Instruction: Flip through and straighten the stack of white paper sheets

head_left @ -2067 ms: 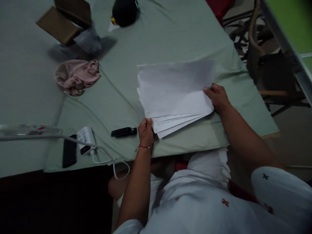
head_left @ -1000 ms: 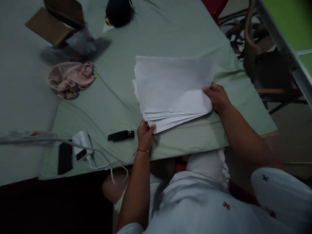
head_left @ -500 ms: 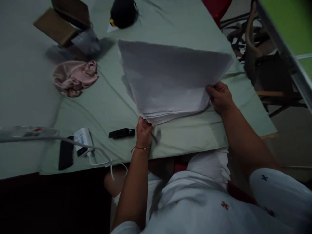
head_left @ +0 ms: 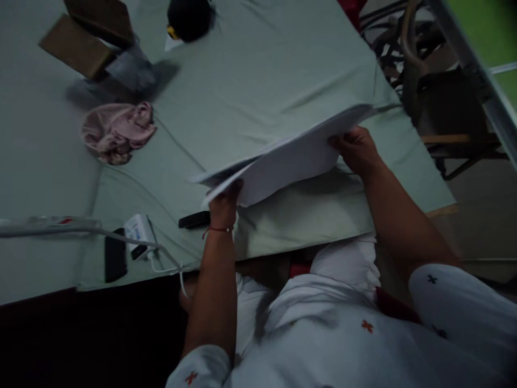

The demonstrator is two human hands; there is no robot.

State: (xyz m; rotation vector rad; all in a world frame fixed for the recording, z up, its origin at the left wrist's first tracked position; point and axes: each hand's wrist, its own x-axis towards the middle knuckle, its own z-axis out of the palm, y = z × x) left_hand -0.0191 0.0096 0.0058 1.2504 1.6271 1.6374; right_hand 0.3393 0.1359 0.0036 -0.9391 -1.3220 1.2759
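Note:
A stack of white paper sheets (head_left: 288,167) is held up, tilted steeply, above the near part of the cloth-covered table. My left hand (head_left: 224,203) grips its lower left part, the fingertips partly hidden by the paper. On the right edge my right hand (head_left: 357,151) pinches the sheets between thumb and fingers. The left end of the stack is blurred, and its sheets spread apart there. A black stapler-like object (head_left: 194,220) lies on the cloth just left of my left wrist, partly covered by it.
The pale green tablecloth (head_left: 258,81) bears a crumpled pink cloth (head_left: 119,132), an open cardboard box (head_left: 81,48) and a black cap-like object (head_left: 189,20). At the left are a black phone (head_left: 115,256), a white power strip (head_left: 140,235) and cables. A chair (head_left: 448,113) stands at the right.
The paper stack has tipped from facing me broadly to nearly edge-on, its top edge coming down. My left hand has shifted left and slightly up; my right hand moved slightly left.

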